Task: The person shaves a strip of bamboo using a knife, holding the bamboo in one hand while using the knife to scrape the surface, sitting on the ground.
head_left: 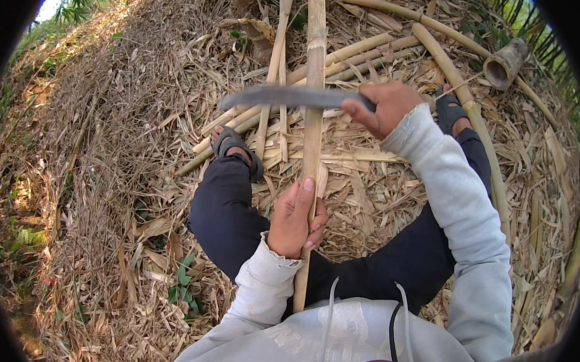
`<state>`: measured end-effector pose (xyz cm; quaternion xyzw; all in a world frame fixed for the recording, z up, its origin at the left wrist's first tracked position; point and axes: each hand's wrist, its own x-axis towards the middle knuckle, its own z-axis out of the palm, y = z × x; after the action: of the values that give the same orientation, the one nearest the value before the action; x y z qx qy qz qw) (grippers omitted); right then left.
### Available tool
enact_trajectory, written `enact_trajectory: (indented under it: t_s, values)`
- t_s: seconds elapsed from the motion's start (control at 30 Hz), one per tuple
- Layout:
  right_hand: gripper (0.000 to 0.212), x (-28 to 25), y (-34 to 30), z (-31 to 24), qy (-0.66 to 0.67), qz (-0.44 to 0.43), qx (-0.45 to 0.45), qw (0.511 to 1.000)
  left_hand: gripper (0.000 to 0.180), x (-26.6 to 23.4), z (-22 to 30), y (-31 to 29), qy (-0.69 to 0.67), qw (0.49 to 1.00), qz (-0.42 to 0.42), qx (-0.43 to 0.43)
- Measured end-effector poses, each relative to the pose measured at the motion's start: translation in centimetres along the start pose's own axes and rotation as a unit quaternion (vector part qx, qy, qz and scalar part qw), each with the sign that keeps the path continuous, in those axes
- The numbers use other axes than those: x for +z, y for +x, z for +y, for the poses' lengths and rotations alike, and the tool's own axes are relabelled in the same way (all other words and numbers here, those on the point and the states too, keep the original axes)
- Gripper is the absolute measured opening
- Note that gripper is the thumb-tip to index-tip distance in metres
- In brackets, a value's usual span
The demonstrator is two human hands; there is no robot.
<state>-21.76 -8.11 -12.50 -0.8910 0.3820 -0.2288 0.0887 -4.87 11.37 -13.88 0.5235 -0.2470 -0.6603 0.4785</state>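
Observation:
My left hand [295,219] is closed around the near part of a long split bamboo strip [312,137], thumb lying along its top. The strip runs from my lap away to the far edge of the view. In my right hand [386,108] is the handle of a machete [285,97]. Its long grey blade points left and crosses over the strip, well beyond my left hand. Whether the blade touches the bamboo I cannot tell. The machete's handle is mostly hidden by my fingers.
Several bamboo poles [355,52] lie crosswise beyond my feet. Thin strips [276,70] lean at the far middle near a stump [256,35]. A curved pole [451,74] and a cut bamboo section [505,65] are at right. My sandalled feet flank the strip; dry leaves [126,189] cover the ground.

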Motion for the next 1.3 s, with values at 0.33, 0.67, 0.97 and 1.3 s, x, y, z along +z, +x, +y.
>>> enact_trajectory:
  t_s: [0.33,0.67,0.97,1.3]
  values:
    - [0.091,-0.9,2.3,2.0,0.063,-0.020,0.126,0.990,0.034,0.1,0.4,-0.2,0.003,1.000,-0.015,-0.004]
    - [0.082,0.9,2.0,1.1,0.076,0.008,0.070,0.995,0.034,-0.4,-0.3,-0.3,-0.003,1.000,-0.006,0.001]
    - [0.066,2.0,1.0,-1.0,0.380,-0.001,0.071,0.922,0.038,0.2,0.4,0.4,0.000,1.000,-0.014,0.008]
    - [0.041,1.4,-0.2,-1.8,0.461,-0.061,0.155,0.872,0.040,0.7,-1.1,1.4,0.114,0.989,0.014,0.092]
